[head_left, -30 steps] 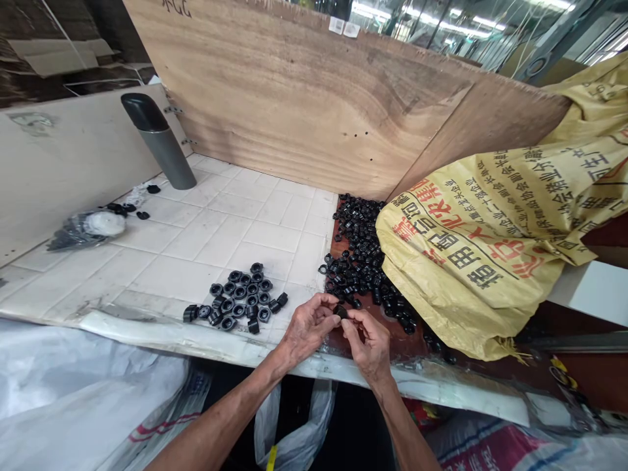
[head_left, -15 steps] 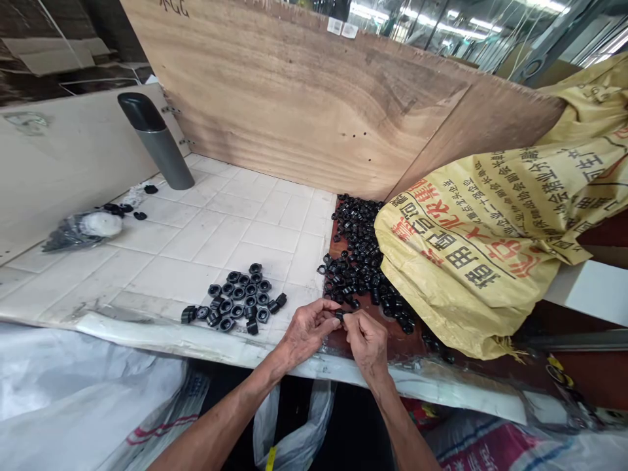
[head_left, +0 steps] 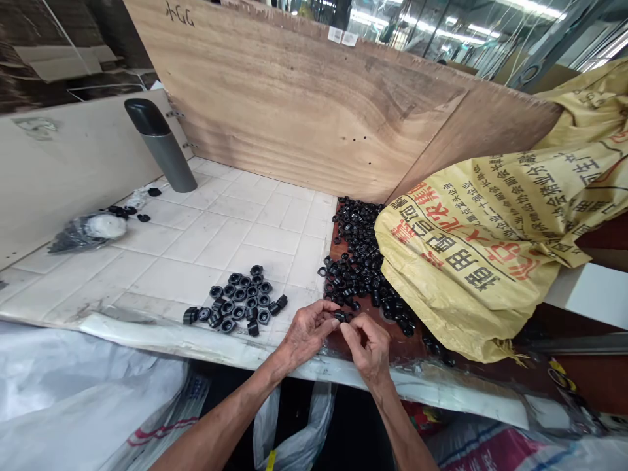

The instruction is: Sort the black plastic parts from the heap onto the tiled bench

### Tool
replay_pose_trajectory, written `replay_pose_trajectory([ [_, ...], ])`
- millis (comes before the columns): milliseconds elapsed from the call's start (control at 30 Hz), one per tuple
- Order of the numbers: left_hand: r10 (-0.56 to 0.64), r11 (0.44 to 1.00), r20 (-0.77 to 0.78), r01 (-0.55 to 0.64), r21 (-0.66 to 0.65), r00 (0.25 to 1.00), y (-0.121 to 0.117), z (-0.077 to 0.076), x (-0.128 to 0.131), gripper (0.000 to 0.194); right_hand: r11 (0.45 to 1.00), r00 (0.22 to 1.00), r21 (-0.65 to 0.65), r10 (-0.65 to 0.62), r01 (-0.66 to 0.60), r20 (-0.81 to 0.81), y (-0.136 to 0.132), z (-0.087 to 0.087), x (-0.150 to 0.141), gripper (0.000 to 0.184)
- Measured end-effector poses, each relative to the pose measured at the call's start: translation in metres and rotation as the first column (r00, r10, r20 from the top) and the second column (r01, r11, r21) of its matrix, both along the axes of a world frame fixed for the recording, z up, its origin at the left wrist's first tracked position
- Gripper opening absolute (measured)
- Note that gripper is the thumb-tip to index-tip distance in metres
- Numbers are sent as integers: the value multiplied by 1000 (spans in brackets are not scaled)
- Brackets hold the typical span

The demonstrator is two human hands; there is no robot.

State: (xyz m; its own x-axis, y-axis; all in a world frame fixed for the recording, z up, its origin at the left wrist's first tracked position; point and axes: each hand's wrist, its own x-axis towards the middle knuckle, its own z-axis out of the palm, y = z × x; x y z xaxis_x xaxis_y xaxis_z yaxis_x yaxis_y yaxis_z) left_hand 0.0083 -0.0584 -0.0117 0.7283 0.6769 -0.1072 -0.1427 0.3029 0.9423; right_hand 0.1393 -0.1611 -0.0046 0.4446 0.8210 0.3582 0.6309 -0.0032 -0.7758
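Note:
My left hand (head_left: 309, 333) and my right hand (head_left: 367, 347) meet above the table's front edge, pinching a small black ring fitting (head_left: 340, 316) between their fingertips. Just beyond them lies a large loose heap of similar black fittings (head_left: 358, 268) on a brown board (head_left: 387, 337). To the left, a looser cluster of several fittings (head_left: 240, 299) sits on white tile, most with their holes facing up. My left hand is nearest that cluster's lower right edge, without touching it.
A plywood board (head_left: 294, 111) stands along the back of the white tile top (head_left: 206, 229). A yellow printed woven sack (head_left: 466, 261) slumps at the right. A grey capped tube (head_left: 161, 147) and a plastic bag (head_left: 86, 232) lie at the left. White sacks (head_left: 73, 405) sit below the front edge.
The small fitting has turned slightly between my fingertips, and my right hand's fingers have shifted around it. The camera view has moved slightly. The heap and cluster look unchanged.

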Motion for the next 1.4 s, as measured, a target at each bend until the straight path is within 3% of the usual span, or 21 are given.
replay_pose_trajectory([
  [133,-21,1000,6,21,18,1000,-1,-1,0,35,1000,999,-7,5,-6,-49,2,-5,2,17],
  [267,-20,1000,18,20,24,1000,-2,-5,0,33,994,995,-51,-93,92,-20,1,-10,2,30],
  [467,-16,999,5,16,43,1000,-2,-4,-1,31,999,999,-23,-37,36,-24,0,-9,1,17],
  [867,-73,997,47,71,38,996,-2,-7,-2,32,1000,993,-5,28,-29,-115,-2,-15,1,19],
  [933,-86,993,29,83,83,996,-2,-7,-3,30,999,985,-20,38,-42,-166,-1,-14,0,16],
  [1000,-77,967,-44,86,240,996,-3,-6,-3,27,998,973,-51,24,-37,-231,0,-13,-2,17],
  [1067,-30,880,-119,83,468,992,-5,-4,-5,25,994,957,-90,37,-65,-287,1,-12,-4,19],
  [1133,39,744,-150,72,664,988,-7,-2,-8,27,991,956,-112,36,-71,-291,0,-12,-3,20],
  [1233,190,542,-219,84,836,957,-7,-1,-20,28,991,980,-47,-130,124,-149,-8,-16,9,19],
  [1300,397,393,-291,125,911,870,-4,-3,-34,23,960,960,25,-280,280,-23,-16,-19,24,16],
  [1400,699,199,-268,180,963,663,-1,-5,-51,25,956,954,22,-292,291,74,-24,-24,44,12],
])
